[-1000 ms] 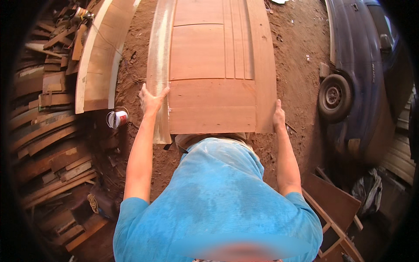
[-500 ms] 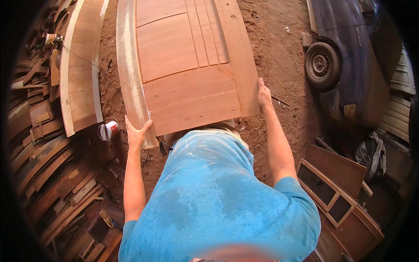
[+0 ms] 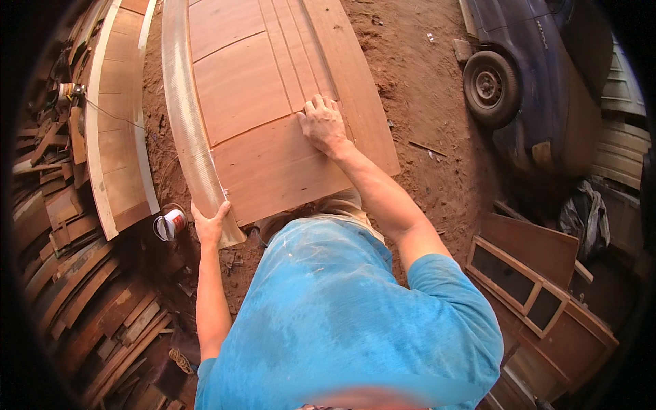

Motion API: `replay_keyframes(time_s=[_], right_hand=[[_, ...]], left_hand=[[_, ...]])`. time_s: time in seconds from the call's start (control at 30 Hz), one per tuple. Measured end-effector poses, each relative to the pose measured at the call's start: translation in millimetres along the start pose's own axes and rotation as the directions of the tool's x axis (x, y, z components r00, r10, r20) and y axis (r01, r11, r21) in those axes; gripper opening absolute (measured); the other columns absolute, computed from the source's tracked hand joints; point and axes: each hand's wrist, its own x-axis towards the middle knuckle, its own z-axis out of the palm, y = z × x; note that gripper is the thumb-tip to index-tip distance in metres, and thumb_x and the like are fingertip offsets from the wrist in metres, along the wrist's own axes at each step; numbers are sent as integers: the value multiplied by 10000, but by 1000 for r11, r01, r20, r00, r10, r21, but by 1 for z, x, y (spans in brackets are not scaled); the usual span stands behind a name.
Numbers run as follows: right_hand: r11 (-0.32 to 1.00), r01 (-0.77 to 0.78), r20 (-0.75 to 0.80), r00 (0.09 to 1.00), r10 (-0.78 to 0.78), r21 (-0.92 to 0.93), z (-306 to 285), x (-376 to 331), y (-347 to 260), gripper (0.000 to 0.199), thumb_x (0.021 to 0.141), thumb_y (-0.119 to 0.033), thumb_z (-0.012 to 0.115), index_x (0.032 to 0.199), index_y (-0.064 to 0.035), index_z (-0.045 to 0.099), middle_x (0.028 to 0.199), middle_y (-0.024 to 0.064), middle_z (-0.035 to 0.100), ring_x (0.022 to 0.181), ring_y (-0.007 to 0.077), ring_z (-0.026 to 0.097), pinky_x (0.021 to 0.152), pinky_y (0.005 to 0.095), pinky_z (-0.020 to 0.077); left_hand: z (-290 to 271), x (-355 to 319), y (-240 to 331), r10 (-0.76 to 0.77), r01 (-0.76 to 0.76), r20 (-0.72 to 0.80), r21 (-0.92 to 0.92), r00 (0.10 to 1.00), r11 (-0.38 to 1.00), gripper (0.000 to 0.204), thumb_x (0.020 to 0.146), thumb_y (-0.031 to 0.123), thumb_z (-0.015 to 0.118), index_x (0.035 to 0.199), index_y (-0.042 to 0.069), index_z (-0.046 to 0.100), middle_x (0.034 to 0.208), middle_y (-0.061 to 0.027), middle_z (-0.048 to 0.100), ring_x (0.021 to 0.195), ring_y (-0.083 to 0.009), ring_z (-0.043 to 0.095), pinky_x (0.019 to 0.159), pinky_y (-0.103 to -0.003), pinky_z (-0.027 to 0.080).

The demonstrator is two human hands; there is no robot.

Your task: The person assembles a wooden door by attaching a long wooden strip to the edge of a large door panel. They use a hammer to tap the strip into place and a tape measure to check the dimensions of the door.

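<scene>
A reddish-brown wooden door (image 3: 263, 164) with grooved panels lies in front of me, its near end close to my waist. One long edge, on the left, has a paler, shiny strip (image 3: 184, 116). My left hand (image 3: 210, 222) grips the door at its near left corner, thumb on top and the other fingers outside the edge. Over the lower panel, my right hand (image 3: 323, 125) rests with fingers curled down against the wood. Whatever may be under those fingers is hidden.
Another panelled door (image 3: 121, 116) lies at left, beside a white-and-red bucket (image 3: 169, 224). Stacked wood scraps (image 3: 75, 266) fill the far left. At right are a dark car (image 3: 547, 75) on brown dirt (image 3: 430, 137), a black plastic bag (image 3: 586, 217) and framed wooden panels (image 3: 519, 280).
My right hand has left the door's right edge and moved left onto its face, fingers now curled. My left hand keeps its hold at the near left corner.
</scene>
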Motion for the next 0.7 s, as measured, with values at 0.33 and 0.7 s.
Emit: replay_keyframes(time_s=[0.33, 0.7], right_hand=[[996, 21, -109, 994, -31, -88, 9, -9, -13, 322, 943, -302, 565, 1010, 10, 600, 1067, 170, 592, 1087, 333, 543, 986, 445, 412], [970, -56, -160, 982, 96, 235, -42, -50, -14, 299, 918, -197, 632, 1140, 4, 620, 1200, 199, 571, 1131, 372, 554, 987, 438, 454]], left_hand=[[6, -7, 0, 31, -33, -81, -16, 996, 999, 1049, 663, 430, 886, 1434, -25, 341, 1322, -194, 544, 1207, -303, 552, 1036, -414, 424], [-14, 52, 28, -31, 47, -88, 187, 996, 981, 1278, 562, 580, 881, 1515, 36, 225, 1466, -247, 398, 1340, -368, 432, 1097, -470, 387]])
